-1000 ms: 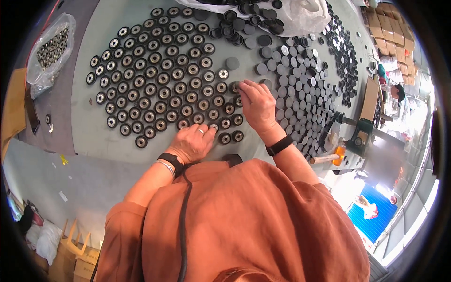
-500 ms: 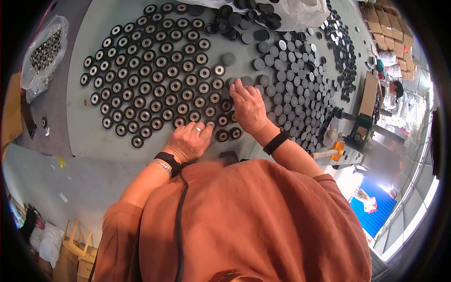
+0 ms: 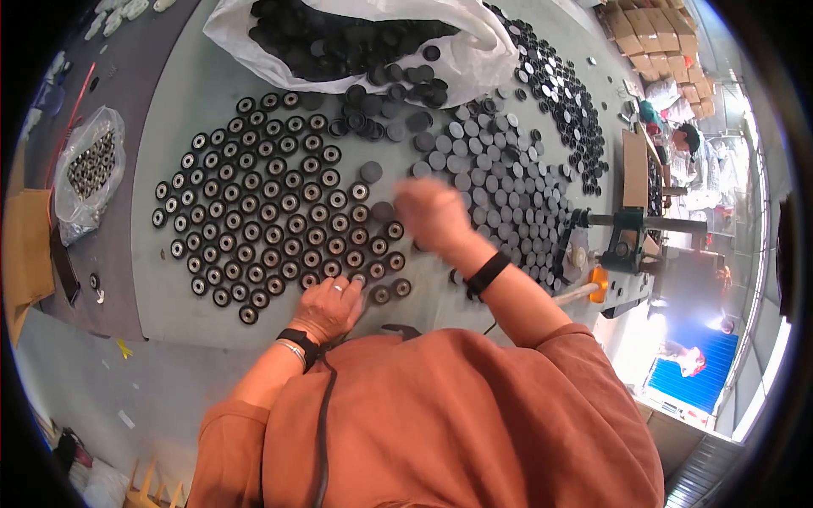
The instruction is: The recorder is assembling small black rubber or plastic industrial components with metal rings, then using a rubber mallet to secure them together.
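Many black wheels (image 3: pixel 271 212) with silver bearing centres lie in rows on the grey-green table. At the near right of these rows, my left hand (image 3: pixel 332 306) is closed, its fingertips down at a silver-centred piece; what they pinch is partly hidden. My right hand (image 3: pixel 432 216) is smeared by motion, over the gap between the wheels and a spread of flat dark grey round caps (image 3: pixel 506 173). A single dark round cap (image 3: pixel 384 212) lies just left of it. Two wheels (image 3: pixel 390 290) with darker centres sit right of my left hand.
At the back, a white sack (image 3: pixel 474 68) spills black round caps. On the left lies a clear bag of small metal bearings (image 3: pixel 91 165). A green-bodied press (image 3: pixel 625 241) and an orange-headed hammer (image 3: pixel 598 286) are at the right edge. Further off is another person (image 3: pixel 686 140).
The view has shifted, so the table sits lower and the white sack shows more. My right hand has left its touch on the caps and is moving. My left hand stays by the near wheels.
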Demonstrator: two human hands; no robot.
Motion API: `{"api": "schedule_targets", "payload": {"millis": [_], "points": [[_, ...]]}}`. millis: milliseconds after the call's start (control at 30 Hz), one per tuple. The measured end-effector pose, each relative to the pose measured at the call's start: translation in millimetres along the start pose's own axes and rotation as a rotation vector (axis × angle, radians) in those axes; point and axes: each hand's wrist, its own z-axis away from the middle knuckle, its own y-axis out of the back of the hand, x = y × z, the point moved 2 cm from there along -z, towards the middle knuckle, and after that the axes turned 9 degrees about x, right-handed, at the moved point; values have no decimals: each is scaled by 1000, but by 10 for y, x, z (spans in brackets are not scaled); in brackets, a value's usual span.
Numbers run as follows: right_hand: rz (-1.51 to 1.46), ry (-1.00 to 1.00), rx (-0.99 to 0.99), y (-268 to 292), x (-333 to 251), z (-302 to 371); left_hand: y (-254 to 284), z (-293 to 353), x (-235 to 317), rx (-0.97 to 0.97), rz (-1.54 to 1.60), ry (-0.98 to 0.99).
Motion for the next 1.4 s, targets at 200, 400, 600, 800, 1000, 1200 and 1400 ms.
{"api": "schedule_targets", "payload": {"millis": [200,400,600,800,1000,1200,1400], "points": [[70,-432,244,113,1030,-847,-2,20,29,-10,-21,0],[-14,-255,194,-150,796,-1360,0,35,21,-17,-28,17],[-22,-281,195,-183,824,-1463,-15,-49,-1,4,5,12],[-68,-740,110,8,1186,-1166,17,42,11,23,-20,18],[325,-377,116,-15,1104,-1384,7,32,22,9,-20,2],[263,-318,153,-68,1053,-1386,-26,20,-8,35,-4,-9],[-321,-339,96,-133,108,-403,-22,57,-16,25,-22,-6]]}}
